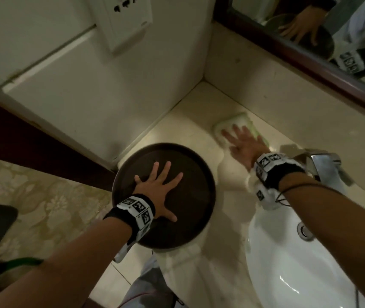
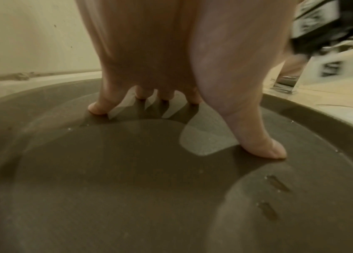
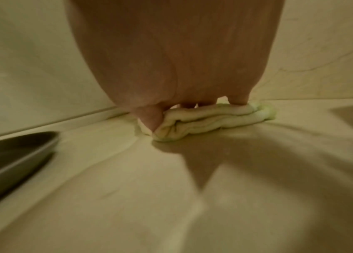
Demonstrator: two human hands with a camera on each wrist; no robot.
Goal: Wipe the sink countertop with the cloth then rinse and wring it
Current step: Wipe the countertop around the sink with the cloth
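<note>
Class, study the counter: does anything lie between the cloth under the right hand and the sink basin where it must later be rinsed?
Nothing visible does. The right hand presses the folded cloth flat on the countertop, and bare counter runs from there to the sink basin. The faucet stands to the right, the brown tray to the left.

Bathroom: white sink [image 1: 272,252], chrome tap [image 1: 326,165], mirror [image 1: 323,21], wall socket [image 1: 125,16].

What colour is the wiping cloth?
The cloth is creamy white with pale green edges, clearest in the right wrist view.
</note>
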